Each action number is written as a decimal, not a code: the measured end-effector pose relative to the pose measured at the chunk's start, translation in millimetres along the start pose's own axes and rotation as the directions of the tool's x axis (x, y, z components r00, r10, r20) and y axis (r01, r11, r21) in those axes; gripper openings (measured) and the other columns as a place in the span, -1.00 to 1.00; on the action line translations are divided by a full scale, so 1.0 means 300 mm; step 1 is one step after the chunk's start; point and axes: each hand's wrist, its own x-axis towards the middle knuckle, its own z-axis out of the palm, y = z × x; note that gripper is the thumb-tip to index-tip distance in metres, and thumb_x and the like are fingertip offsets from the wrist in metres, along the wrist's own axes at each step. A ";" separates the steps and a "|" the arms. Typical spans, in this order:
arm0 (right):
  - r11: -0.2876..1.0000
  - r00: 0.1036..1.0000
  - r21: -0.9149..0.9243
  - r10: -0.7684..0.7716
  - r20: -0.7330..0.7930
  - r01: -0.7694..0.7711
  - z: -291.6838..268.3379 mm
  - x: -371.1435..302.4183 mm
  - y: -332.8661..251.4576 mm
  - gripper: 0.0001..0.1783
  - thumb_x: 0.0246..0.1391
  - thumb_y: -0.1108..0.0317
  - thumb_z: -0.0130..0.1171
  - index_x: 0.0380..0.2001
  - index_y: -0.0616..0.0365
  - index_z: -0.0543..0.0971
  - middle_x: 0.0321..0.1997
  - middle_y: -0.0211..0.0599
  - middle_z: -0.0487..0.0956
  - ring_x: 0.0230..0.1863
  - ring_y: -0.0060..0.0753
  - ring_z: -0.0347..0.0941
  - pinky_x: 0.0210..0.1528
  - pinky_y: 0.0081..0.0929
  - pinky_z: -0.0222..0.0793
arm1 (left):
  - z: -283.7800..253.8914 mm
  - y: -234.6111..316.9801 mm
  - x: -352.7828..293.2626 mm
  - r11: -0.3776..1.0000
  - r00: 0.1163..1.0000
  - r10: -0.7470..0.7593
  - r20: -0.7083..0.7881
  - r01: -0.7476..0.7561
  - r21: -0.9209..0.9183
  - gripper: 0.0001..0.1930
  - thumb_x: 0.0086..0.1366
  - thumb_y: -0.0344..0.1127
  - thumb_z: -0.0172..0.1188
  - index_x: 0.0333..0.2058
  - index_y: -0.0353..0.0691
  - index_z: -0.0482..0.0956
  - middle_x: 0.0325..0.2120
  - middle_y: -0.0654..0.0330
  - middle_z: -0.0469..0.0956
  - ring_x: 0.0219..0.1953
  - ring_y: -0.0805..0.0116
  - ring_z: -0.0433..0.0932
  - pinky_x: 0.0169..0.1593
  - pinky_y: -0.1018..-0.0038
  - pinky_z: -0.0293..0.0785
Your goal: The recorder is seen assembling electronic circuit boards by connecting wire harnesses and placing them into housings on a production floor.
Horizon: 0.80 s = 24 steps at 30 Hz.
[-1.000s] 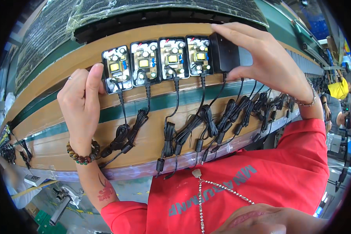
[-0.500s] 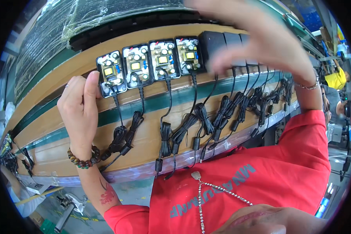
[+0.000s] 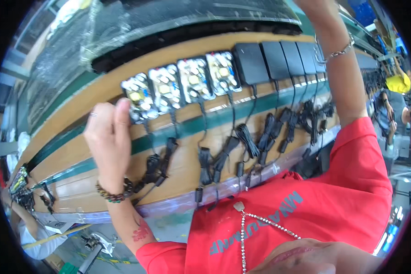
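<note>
A row of power adapters lies along the brown work surface. On the left are several open adapters, their circuit boards bare; the leftmost open adapter (image 3: 139,97) is beside my left hand (image 3: 107,137). That hand is closed, fingers curled and thumb up against the adapter's near left edge; nothing shows inside the fist. Further right, black closed adapters (image 3: 251,64) stand side by side. My right hand (image 3: 316,5) is raised at the top edge, beyond the closed adapters, and its fingers are cut off from view. Black coiled cables (image 3: 247,139) hang from the adapters toward me.
A long black strip (image 3: 201,39) runs behind the adapters, with a plastic-wrapped surface (image 3: 141,23) beyond it. Green bands (image 3: 187,125) cross the work surface. More boards with cables (image 3: 20,185) lie at the far left. Other people are at the left and right edges.
My right hand has moved up and away from over the closed adapters, uncovering them. My left hand stays by the leftmost open adapter; the whole view has shifted slightly.
</note>
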 end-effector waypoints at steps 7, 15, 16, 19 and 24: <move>0.887 0.929 -0.398 -0.085 0.360 0.236 0.316 -0.014 0.418 -0.67 0.03 0.29 0.30 -0.16 0.24 0.64 -0.28 0.03 0.56 -0.14 0.08 0.49 -0.01 -0.10 0.44 | 0.000 -0.011 -0.043 1.000 1.000 -0.023 0.002 0.023 -0.011 -0.65 0.40 -0.37 0.17 -0.59 -0.34 0.39 -0.62 0.05 0.35 -0.51 0.05 0.35 -0.38 0.22 0.27; 0.925 0.746 -0.280 -0.005 0.666 0.257 0.361 0.111 0.348 -0.58 -0.13 0.29 0.38 -0.16 0.26 0.63 -0.24 0.11 0.57 -0.10 0.12 0.51 -0.06 -0.14 0.45 | -0.002 -0.020 -0.024 0.999 1.000 -0.029 0.011 0.029 -0.026 -0.64 0.40 -0.35 0.17 -0.60 -0.34 0.40 -0.64 0.07 0.36 -0.52 0.07 0.35 -0.39 0.24 0.27; 0.928 0.623 -0.303 0.108 0.775 0.216 0.336 0.142 0.290 -0.56 -0.15 0.28 0.40 -0.16 0.27 0.63 -0.21 0.11 0.59 -0.10 0.10 0.53 -0.09 -0.14 0.46 | -0.003 -0.020 -0.030 0.999 1.000 -0.026 0.008 0.026 -0.021 -0.64 0.40 -0.35 0.16 -0.60 -0.34 0.40 -0.65 0.08 0.35 -0.53 0.08 0.35 -0.39 0.25 0.26; 0.902 0.512 -0.400 0.268 0.816 0.165 0.258 0.188 0.233 -0.51 -0.16 0.25 0.42 -0.14 0.28 0.63 -0.14 0.11 0.62 -0.12 0.04 0.57 -0.15 -0.16 0.48 | 0.001 -0.031 -0.011 0.999 1.000 -0.019 0.020 0.020 -0.044 -0.63 0.41 -0.35 0.16 -0.60 -0.34 0.41 -0.65 0.09 0.36 -0.54 0.10 0.35 -0.40 0.26 0.26; 0.888 0.552 -0.367 0.165 0.817 0.277 0.272 0.190 0.320 -0.46 -0.13 0.22 0.41 -0.07 0.31 0.63 -0.08 0.06 0.66 -0.16 -0.10 0.62 -0.19 -0.19 0.52 | 0.003 -0.016 -0.025 0.998 0.999 -0.044 0.003 0.044 -0.048 -0.63 0.41 -0.35 0.17 -0.60 -0.34 0.42 -0.65 0.11 0.37 -0.55 0.14 0.36 -0.42 0.29 0.26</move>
